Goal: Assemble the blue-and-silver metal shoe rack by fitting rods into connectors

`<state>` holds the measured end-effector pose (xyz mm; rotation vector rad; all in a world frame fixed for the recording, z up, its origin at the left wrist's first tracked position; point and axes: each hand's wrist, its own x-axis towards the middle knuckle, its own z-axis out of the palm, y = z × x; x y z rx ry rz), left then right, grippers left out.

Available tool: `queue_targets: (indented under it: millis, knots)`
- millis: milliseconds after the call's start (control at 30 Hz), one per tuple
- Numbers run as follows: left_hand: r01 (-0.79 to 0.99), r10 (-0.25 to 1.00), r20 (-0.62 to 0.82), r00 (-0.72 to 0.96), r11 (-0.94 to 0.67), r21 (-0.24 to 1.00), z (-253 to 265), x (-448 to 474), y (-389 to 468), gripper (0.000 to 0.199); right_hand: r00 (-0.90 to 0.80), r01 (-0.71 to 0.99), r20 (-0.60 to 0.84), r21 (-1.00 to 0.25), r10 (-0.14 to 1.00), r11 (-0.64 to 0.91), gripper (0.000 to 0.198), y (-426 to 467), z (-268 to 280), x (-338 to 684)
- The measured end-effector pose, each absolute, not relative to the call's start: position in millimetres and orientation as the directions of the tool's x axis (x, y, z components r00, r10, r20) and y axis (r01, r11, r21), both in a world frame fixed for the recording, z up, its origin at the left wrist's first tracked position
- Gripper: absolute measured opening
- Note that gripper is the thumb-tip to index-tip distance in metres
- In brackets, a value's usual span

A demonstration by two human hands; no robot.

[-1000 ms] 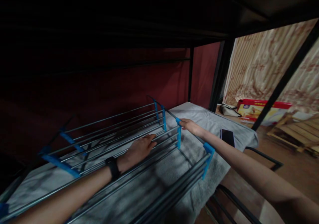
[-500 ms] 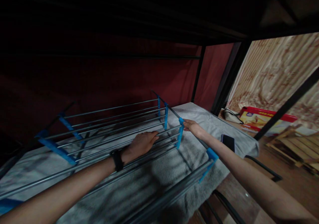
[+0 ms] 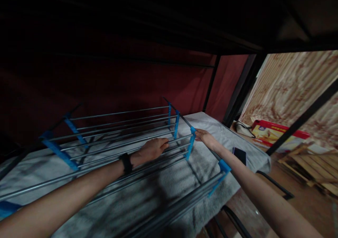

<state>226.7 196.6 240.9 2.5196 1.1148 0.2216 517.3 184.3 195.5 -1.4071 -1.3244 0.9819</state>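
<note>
A rack of grey metal bars with blue plastic brackets (image 3: pixel 189 147) lies across a pale grey cloth (image 3: pixel 211 127). My left hand (image 3: pixel 153 149), with a dark band on its wrist, is closed over the bars near the rack's middle. Its fingertips curl down on the far side and are partly hidden. At the rack's right end, my right hand (image 3: pixel 205 138) grips the dark side pole next to a blue bracket, thumb and fingers close together. Another blue bracket (image 3: pixel 224 165) sits farther down this pole, beside my right forearm.
A dark phone (image 3: pixel 239 156) lies on the cloth to the right. Beyond are a red and yellow box (image 3: pixel 274 132) and a wooden pallet-like piece (image 3: pixel 314 162) on the floor. Dark posts (image 3: pixel 244 84) and a low dark overhead surface frame the space. A dark red wall (image 3: pixel 137 86) stands behind.
The view has tilted slightly upward, so the surroundings sit a little lower. Both hands stay at about the same places on the rack, the left with its fingers slightly more curled.
</note>
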Motion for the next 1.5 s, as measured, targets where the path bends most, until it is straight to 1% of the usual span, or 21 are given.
queue_targets:
  millis: [100, 267, 467, 667, 833, 1100, 1233, 1367, 1500]
  knots:
    - [0.678, 0.745, 0.015, 0.667, -0.615, 0.402, 239, 226, 200, 0.03, 0.119, 0.233, 0.034, -0.973, 0.992, 0.006, 0.056, 185, 193, 519]
    - [0.673, 0.742, 0.043, 0.669, -0.629, 0.389, 237, 226, 198, 0.032, 0.1, 0.23, 0.037, -0.973, 0.994, 0.013, 0.055, 186, 192, 520]
    - [0.683, 0.76, 0.056, 0.648, -0.612, 0.398, 227, 226, 199, 0.038, 0.121, 0.141, -0.024, -0.989, 0.992, -0.041, 0.055, 185, 196, 518]
    - [0.711, 0.777, 0.06, 0.626, -0.601, 0.364, 223, 224, 196, 0.041, 0.123, 0.15, -0.03, -0.987, 0.992, -0.048, 0.053, 182, 197, 518]
    - [0.708, 0.783, 0.077, 0.617, -0.596, 0.379, 223, 225, 195, 0.04, 0.128, 0.159, -0.024, -0.986, 0.991, -0.044, 0.053, 181, 200, 517]
    - [0.687, 0.759, 0.045, 0.65, -0.612, 0.393, 228, 226, 196, 0.037, 0.114, 0.178, -0.009, -0.984, 0.993, -0.029, 0.053, 180, 202, 515]
    - [0.677, 0.766, 0.042, 0.642, -0.592, 0.438, 227, 228, 201, 0.035, 0.081, 0.212, 0.001, -0.977, 0.997, -0.016, 0.053, 178, 204, 514]
    - [0.667, 0.77, -0.021, 0.638, -0.539, 0.514, 227, 231, 207, 0.033, 0.106, 0.216, 0.011, -0.976, 0.994, -0.013, 0.054, 177, 203, 514]
    - [0.629, 0.758, -0.017, 0.652, -0.527, 0.572, 230, 233, 209, 0.03, 0.085, 0.229, 0.016, -0.973, 0.996, -0.003, 0.051, 177, 200, 517]
